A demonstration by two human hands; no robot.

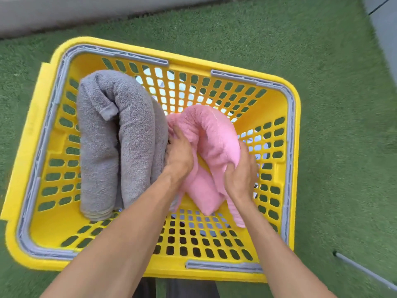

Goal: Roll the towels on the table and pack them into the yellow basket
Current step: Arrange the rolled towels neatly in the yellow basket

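A yellow basket (34,134) with slotted walls and grey rim handles stands on green turf below me. Inside, along its left side, lies a rolled grey towel (116,143), bent over in an arch. To its right sits a rolled pink towel (206,130), also bent, in the basket's middle. My left hand (179,157) grips the pink roll on its left side, between the two towels. My right hand (241,176) grips the pink towel's right side, fingers curled into the cloth. A loose pink end hangs by my right wrist.
Green artificial turf (333,104) surrounds the basket. A pale grey surface (64,11) runs along the top, a grey panel (386,50) stands at the far right, and a thin grey rod (365,272) lies on the turf at bottom right.
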